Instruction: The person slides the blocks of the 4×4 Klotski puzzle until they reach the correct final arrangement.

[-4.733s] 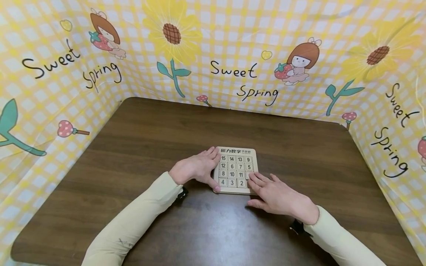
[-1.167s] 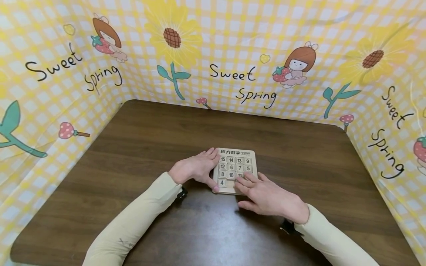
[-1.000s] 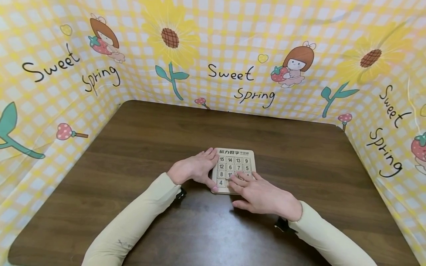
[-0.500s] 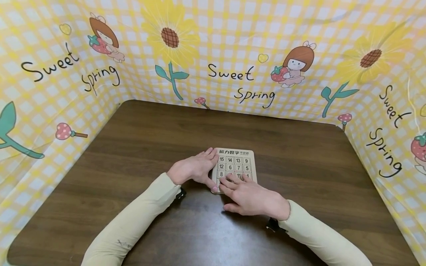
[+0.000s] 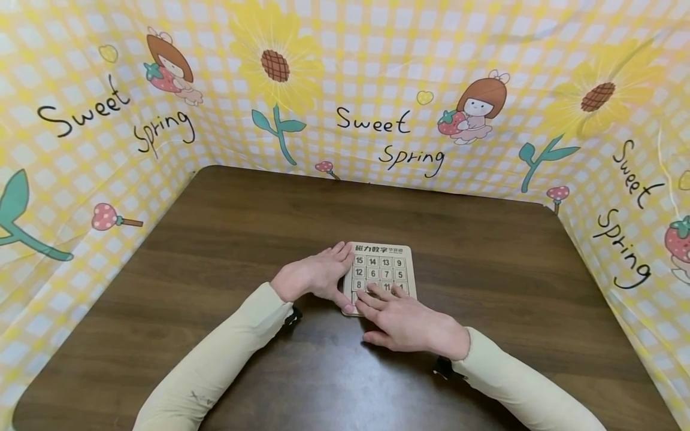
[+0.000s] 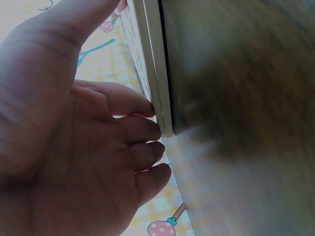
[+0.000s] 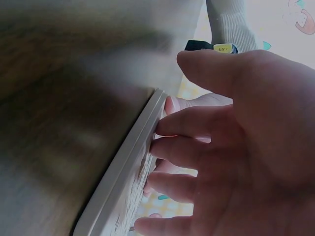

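Observation:
A pale wooden sliding number puzzle (image 5: 406,263) lies flat on the table in the head view. My left hand (image 5: 318,275) steadies its left side, thumb at the lower left corner and fingers along the upper left edge. In the left wrist view, the fingertips (image 6: 152,147) meet the board's edge. My right hand (image 5: 406,323) rests over the bottom rows, spread fingers touching tiles near the lower left. Rows starting with 15 and 12 are visible; the bottom row is mostly covered. In the right wrist view, the right fingers (image 7: 177,147) reach the board's face, thumb apart.
The dark wood-grain table (image 5: 259,209) surrounds the puzzle. A yellow-checked cloth (image 5: 372,143) printed with flowers and characters stands around the back and both sides.
My right hand has moved left across the puzzle's bottom row, from the right edge towards the tile 4, then stayed. Tiles 3 and 2, seen earlier, are now covered. My left hand stays put.

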Action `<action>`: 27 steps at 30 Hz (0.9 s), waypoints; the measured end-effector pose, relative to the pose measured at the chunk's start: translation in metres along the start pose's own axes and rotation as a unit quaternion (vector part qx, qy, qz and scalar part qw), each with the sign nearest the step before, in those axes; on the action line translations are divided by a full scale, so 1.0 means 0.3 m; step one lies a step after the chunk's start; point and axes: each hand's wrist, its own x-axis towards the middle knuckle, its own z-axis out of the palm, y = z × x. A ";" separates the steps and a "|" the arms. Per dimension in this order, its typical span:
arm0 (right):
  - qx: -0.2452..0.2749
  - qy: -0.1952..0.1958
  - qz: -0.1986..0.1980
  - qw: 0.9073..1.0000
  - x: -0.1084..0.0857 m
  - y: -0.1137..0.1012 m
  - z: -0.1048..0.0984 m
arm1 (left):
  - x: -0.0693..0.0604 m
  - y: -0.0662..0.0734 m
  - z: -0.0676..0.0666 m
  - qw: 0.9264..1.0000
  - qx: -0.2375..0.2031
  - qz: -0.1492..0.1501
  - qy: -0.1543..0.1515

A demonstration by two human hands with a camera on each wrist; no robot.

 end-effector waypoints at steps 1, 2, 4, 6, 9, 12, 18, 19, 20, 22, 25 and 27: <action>-0.002 0.002 0.000 1.000 -0.002 0.002 0.002 | -0.001 0.000 0.001 1.000 -0.002 0.001 0.002; -0.002 0.003 0.000 1.000 -0.005 0.004 0.003 | -0.002 0.000 0.002 1.000 -0.004 0.002 0.003; -0.001 0.004 0.001 1.000 -0.013 0.007 0.004 | -0.005 -0.001 0.003 1.000 -0.006 0.003 0.007; 0.002 0.005 0.003 1.000 -0.022 0.012 0.005 | -0.007 -0.001 0.003 1.000 -0.009 0.004 0.010; 0.007 0.006 0.012 1.000 -0.041 0.022 0.007 | -0.009 0.000 0.003 1.000 -0.010 0.003 0.010; 0.018 0.001 0.022 1.000 -0.059 0.033 0.012 | -0.011 0.001 0.002 1.000 -0.009 0.002 0.008; 0.029 -0.006 0.025 0.999 -0.072 0.040 0.019 | -0.009 -0.001 0.003 1.000 -0.001 0.000 0.008; 0.028 -0.005 0.025 0.999 -0.071 0.040 0.019 | -0.008 -0.001 0.004 1.000 0.000 -0.001 0.009; 0.023 -0.002 0.021 1.000 -0.069 0.041 0.018 | -0.008 -0.001 0.004 1.000 0.000 -0.001 0.008; 0.019 0.002 0.018 1.000 -0.063 0.044 0.015 | -0.007 -0.002 0.004 1.000 0.000 -0.002 0.008; 0.013 0.007 0.012 1.000 -0.052 0.054 0.006 | -0.006 -0.001 0.003 1.000 0.000 -0.002 0.007; 0.015 0.006 0.014 1.000 -0.041 0.061 -0.002 | -0.003 0.001 0.002 1.000 -0.001 -0.003 0.006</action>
